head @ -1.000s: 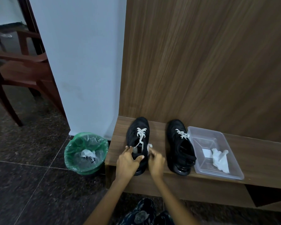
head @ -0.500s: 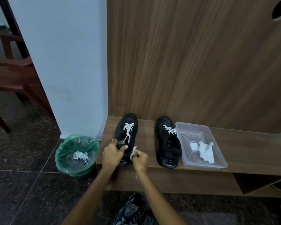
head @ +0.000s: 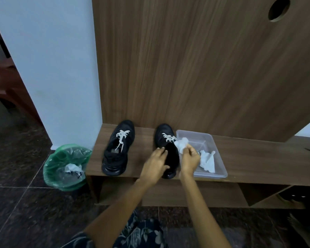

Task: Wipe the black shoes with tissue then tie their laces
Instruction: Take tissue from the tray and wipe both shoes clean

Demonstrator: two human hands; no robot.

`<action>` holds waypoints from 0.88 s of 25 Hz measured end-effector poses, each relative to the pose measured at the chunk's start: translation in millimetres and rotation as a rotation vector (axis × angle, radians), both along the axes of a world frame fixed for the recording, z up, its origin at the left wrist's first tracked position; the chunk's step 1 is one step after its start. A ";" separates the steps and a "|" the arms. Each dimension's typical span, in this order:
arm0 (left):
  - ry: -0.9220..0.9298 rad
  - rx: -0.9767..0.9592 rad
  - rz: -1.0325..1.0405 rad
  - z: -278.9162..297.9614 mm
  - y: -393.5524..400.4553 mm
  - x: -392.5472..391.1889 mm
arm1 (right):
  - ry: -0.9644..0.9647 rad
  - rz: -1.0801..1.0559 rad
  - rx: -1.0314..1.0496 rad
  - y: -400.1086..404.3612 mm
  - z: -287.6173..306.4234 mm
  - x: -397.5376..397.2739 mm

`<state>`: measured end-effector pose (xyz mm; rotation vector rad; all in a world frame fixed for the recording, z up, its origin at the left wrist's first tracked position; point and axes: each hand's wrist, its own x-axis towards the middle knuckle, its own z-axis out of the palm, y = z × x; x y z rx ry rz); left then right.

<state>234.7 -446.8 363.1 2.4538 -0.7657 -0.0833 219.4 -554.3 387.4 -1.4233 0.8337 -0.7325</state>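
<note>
While the left hand (head: 155, 162) rests with spread, unclenched fingers on the heel side of the right-hand black shoe (head: 166, 140), the right hand (head: 190, 159) pinches a crumpled white tissue (head: 181, 143) against that shoe's collar, just below its white laces (head: 168, 136). Both black shoes stand toes toward the wood-grain back panel (head: 204, 68) on a low wooden bench (head: 258, 158) at the centre of the frame. The left-hand black shoe (head: 118, 149) sits apart, untouched, its white laces (head: 121, 137) trailing loose into the opening. Just right of the held shoe, a clear plastic tray (head: 220, 158) holds another crumpled tissue (head: 208, 161). At lower left, on the dark tiled floor (head: 16, 203), a bin lined with a green bag (head: 66, 167) holds a used tissue.
</note>
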 end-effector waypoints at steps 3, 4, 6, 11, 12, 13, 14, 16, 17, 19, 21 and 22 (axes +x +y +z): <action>0.024 0.137 -0.005 4.5 -39.4 10.5 | 0.010 -0.037 0.005 -27.9 0.0 -11.0; 0.019 0.185 -0.004 5.8 -43.0 11.7 | 0.016 -0.032 0.015 -33.2 -2.3 -15.5; -0.053 0.253 -0.039 5.7 -38.5 8.6 | 0.025 -0.002 0.039 -38.9 -11.9 -22.3; -0.132 0.211 -0.077 -10.7 8.0 -12.8 | 0.090 0.254 -0.143 -25.2 -23.2 -15.5; -0.131 0.205 -0.079 -12.7 19.6 -16.8 | 0.109 0.345 -0.244 -16.7 -21.4 -8.6; -0.131 0.203 -0.082 -13.8 30.1 -20.4 | 0.124 0.450 -0.376 -6.0 -18.5 -1.1; -0.134 0.199 -0.085 -14.1 37.8 -23.3 | 0.154 0.566 -0.547 4.9 -14.8 6.4; -0.138 0.184 -0.087 -11.0 50.4 -25.9 | 0.271 0.802 -0.935 25.9 -13.0 24.9; -0.136 0.178 -0.095 -9.4 55.5 -26.5 | 0.352 0.903 -1.082 31.9 -18.1 35.1; -0.136 0.181 -0.125 -10.2 63.1 -26.5 | 0.544 1.007 -1.181 34.0 -33.6 57.7; -0.128 0.179 -0.156 -11.7 68.9 -25.0 | 0.705 0.957 -1.067 24.8 -38.0 77.7; -0.135 0.180 -0.169 -12.3 70.7 -23.6 | 0.762 0.912 -0.991 24.4 -30.2 80.4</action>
